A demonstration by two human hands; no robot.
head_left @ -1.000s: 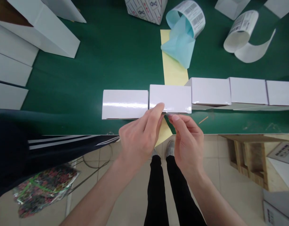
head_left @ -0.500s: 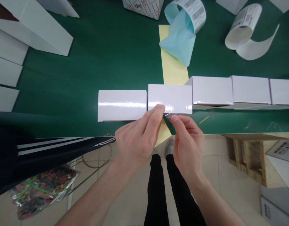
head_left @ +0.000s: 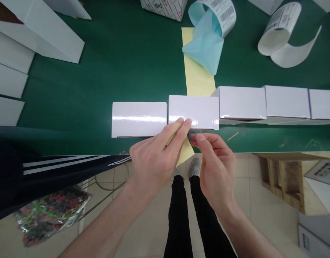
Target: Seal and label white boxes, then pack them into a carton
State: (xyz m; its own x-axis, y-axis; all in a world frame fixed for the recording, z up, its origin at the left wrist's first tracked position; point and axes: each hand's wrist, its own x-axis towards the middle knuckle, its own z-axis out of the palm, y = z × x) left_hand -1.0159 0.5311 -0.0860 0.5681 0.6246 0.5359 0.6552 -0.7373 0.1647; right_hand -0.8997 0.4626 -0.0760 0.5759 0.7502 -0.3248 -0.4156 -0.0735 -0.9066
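My left hand (head_left: 159, 150) rests its fingertips on the front edge of a glossy white box (head_left: 194, 109), second from the left in a row. The fingers are bent and close together; whether they hold anything is hidden. Just right of it, my right hand (head_left: 217, 161) is pinched below the same box's front edge, on something too small to make out. Another white box (head_left: 139, 118) stands to the left, and a further white box (head_left: 242, 103) adjoins on the right. Yellow paper (head_left: 199, 82) lies behind the middle box, and a yellow tip shows under my left hand.
On the green table (head_left: 100, 79) are a blue-backed label roll (head_left: 226, 18), a white label roll (head_left: 281, 27) and a thin stick (head_left: 233, 136). White boxes (head_left: 54, 36) stand at the left. A person's dark striped sleeve (head_left: 73, 163) reaches along the front edge.
My left fingertips have shifted slightly right along the box edge, with two fingertips now showing on it. The clear sliver between my hands is less visible. My right hand has moved slightly.
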